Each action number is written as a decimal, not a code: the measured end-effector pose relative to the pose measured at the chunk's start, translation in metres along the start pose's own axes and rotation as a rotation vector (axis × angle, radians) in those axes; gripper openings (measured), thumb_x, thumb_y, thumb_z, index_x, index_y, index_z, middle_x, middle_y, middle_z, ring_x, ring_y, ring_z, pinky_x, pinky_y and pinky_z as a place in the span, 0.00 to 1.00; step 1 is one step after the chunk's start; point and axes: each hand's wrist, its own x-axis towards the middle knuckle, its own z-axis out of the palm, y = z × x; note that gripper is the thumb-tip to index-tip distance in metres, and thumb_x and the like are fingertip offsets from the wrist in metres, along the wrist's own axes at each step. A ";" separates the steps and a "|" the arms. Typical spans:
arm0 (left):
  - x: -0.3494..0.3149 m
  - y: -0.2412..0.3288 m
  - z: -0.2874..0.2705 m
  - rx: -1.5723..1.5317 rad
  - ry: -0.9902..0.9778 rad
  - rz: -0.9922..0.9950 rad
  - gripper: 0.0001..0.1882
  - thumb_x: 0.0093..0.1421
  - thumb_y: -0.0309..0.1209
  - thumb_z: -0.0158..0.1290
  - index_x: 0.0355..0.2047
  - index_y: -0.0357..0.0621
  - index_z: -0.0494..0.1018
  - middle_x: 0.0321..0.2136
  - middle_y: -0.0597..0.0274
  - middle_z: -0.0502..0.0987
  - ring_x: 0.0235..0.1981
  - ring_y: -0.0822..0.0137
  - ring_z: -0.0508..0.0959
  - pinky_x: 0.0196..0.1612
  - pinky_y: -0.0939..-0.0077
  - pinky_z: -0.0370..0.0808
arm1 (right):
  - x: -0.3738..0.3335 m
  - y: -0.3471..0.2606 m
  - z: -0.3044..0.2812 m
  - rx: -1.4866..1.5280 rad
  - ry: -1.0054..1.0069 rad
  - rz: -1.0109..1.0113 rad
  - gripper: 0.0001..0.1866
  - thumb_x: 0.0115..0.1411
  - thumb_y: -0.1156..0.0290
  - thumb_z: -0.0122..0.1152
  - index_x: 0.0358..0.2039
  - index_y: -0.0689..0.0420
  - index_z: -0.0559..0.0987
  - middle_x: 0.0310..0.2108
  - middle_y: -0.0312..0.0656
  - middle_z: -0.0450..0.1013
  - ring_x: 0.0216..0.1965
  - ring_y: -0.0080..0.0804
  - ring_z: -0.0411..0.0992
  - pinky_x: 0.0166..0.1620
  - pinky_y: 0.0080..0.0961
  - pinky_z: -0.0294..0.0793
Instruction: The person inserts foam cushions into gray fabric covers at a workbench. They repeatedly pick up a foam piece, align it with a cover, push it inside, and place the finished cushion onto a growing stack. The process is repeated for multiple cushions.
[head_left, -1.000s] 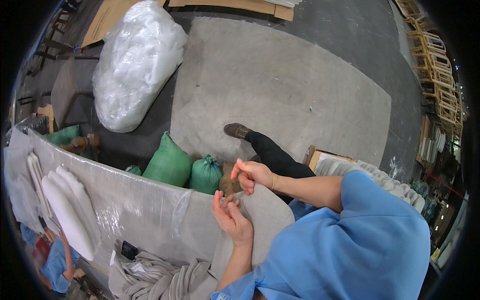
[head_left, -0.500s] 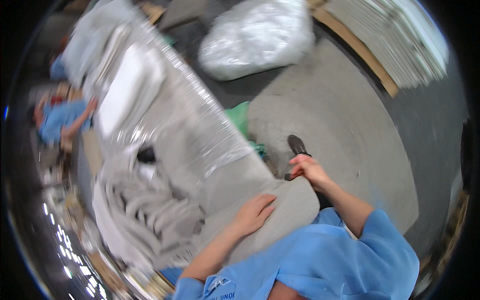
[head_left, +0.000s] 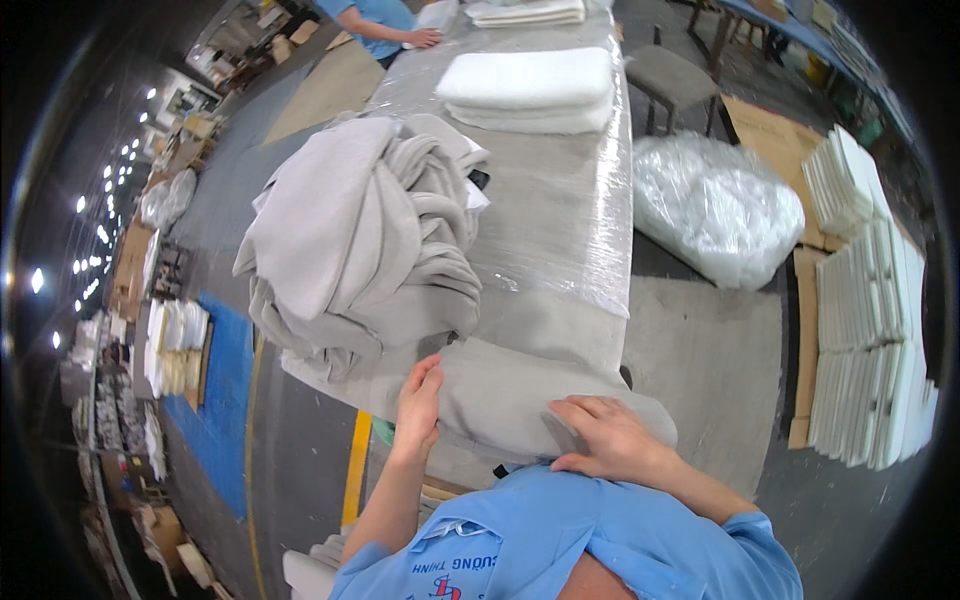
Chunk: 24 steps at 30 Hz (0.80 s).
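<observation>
A long grey cloth piece with a rounded right end (head_left: 510,385) lies across the near end of the table; it looks padded. My right hand (head_left: 610,435) rests on it near that end, fingers apart and thumb toward me. At its left part stands my left hand (head_left: 418,405), fingers stretched upward and side-on against the cloth, holding nothing I can see. Just beyond the left hand rises a heap of loose grey fabric (head_left: 365,230), with a small black item (head_left: 479,179) at its right side.
Folded white padding (head_left: 528,85) lies farther up the plastic-wrapped table (head_left: 540,220). A co-worker's hand (head_left: 424,38) touches the far left edge. At right are a clear plastic bag of padding (head_left: 715,210), stacked white panels (head_left: 865,330) and a chair (head_left: 672,75).
The head view has turned, so the table now runs straight ahead. My right hand has come from beyond the piece's right end onto its top; my left hand has turned from flat to side-on.
</observation>
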 end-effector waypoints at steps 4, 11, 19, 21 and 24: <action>-0.033 0.070 0.049 -0.183 -0.182 -0.016 0.27 0.77 0.40 0.48 0.70 0.43 0.63 0.60 0.58 0.73 0.55 0.61 0.77 0.57 0.66 0.77 | 0.017 -0.013 0.009 -0.199 0.090 0.106 0.45 0.56 0.55 0.75 0.70 0.55 0.66 0.59 0.58 0.73 0.59 0.58 0.73 0.61 0.46 0.73; -0.022 0.017 0.082 -0.350 -0.194 -0.021 0.34 0.77 0.50 0.45 0.74 0.42 0.56 0.65 0.53 0.67 0.60 0.53 0.73 0.60 0.57 0.74 | -0.016 0.001 -0.054 0.012 0.415 0.274 0.33 0.56 0.64 0.74 0.63 0.54 0.76 0.42 0.56 0.82 0.45 0.59 0.80 0.48 0.45 0.80; 0.034 0.000 0.183 -0.299 -0.546 0.249 0.38 0.74 0.56 0.48 0.69 0.37 0.61 0.64 0.53 0.71 0.62 0.57 0.72 0.62 0.59 0.72 | -0.024 -0.032 -0.047 0.471 0.871 0.082 0.33 0.60 0.65 0.75 0.64 0.58 0.76 0.49 0.45 0.83 0.46 0.29 0.81 0.48 0.29 0.79; 0.077 0.020 0.163 -0.349 -0.737 0.032 0.31 0.75 0.51 0.49 0.64 0.37 0.67 0.56 0.55 0.77 0.54 0.60 0.77 0.58 0.62 0.75 | -0.011 -0.042 -0.038 0.736 0.802 -0.017 0.32 0.62 0.64 0.74 0.65 0.59 0.76 0.51 0.41 0.81 0.47 0.23 0.78 0.48 0.25 0.78; 0.102 0.050 0.177 -0.271 -0.867 -0.336 0.26 0.75 0.47 0.50 0.61 0.38 0.71 0.50 0.58 0.81 0.48 0.61 0.80 0.54 0.65 0.77 | -0.002 -0.008 -0.045 0.999 0.685 -0.188 0.28 0.68 0.64 0.70 0.66 0.57 0.75 0.48 0.37 0.78 0.43 0.19 0.75 0.46 0.19 0.75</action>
